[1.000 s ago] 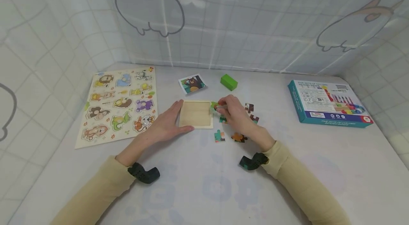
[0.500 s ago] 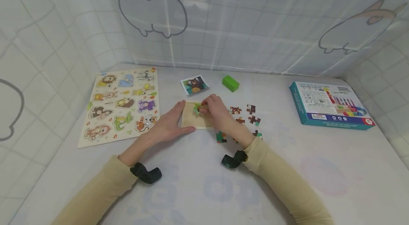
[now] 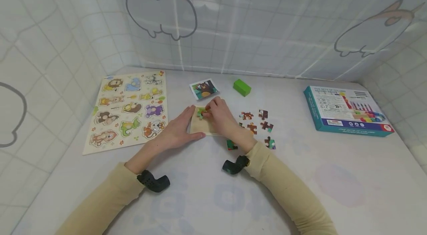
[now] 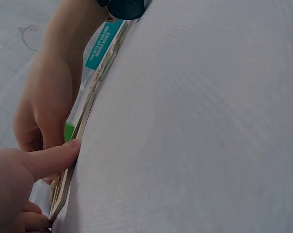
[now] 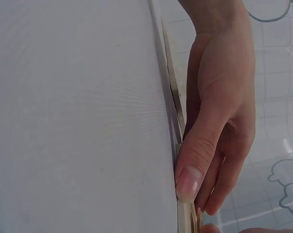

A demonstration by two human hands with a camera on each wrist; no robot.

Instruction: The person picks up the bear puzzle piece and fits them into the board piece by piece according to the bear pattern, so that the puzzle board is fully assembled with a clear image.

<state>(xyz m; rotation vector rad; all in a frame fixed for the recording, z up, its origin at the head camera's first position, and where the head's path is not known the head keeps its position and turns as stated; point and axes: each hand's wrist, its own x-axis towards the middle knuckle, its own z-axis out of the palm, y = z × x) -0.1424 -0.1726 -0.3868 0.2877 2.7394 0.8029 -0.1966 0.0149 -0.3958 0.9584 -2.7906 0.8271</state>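
Observation:
A small square wooden puzzle tray [image 3: 199, 126] lies on the table in the head view. My left hand [image 3: 177, 132] holds its left side, thumb along the front edge and fingers at the back left corner. My right hand [image 3: 222, 117] reaches over the tray and pinches a green jigsaw piece [image 3: 200, 113] at the tray's back left corner. Several loose jigsaw pieces, one with a bear's face [image 3: 247, 115], lie right of the tray, some partly hidden by the right hand. In the left wrist view, the left thumb [image 4: 54, 158] presses the tray's edge.
A bear picture card [image 3: 204, 89] and a green block [image 3: 241, 87] lie behind the tray. A large animal puzzle board [image 3: 115, 144] lies at the left. The teal-edged box [image 3: 348, 111] lies at the far right. A tiled-pattern backdrop [image 3: 260, 23] rises behind the table.
My right hand has carried the green jigsaw piece leftward, from the tray's right edge over to its back left corner. The left hand stays at the tray.

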